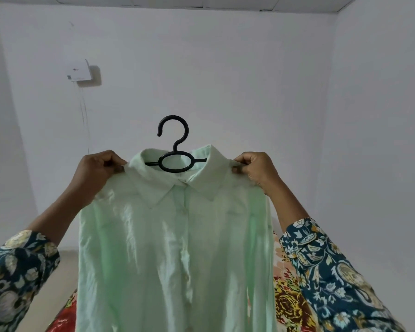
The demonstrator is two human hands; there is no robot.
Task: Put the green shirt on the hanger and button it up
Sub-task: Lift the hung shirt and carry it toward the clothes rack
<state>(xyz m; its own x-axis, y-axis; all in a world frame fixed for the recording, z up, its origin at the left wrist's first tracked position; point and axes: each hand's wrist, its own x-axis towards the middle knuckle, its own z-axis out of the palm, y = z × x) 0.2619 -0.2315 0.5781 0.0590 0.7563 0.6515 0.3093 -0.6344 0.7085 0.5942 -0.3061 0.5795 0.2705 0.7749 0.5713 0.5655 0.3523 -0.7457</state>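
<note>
A pale mint-green cotton shirt (175,248) with no print shows lighter, almost white patches where light falls on its front, and its collar is the same pale green. A black plastic hanger (175,149) with a curved hook stands dark against the plain white wall (249,80). Both long fabric sleeves (333,279) are dark teal-blue with a floral pattern in cream, pale blue and yellow. The patterned bedcover (288,305) is cream with large red, yellow and brown flowers. A small white box (79,71) hangs on the wall.
</note>
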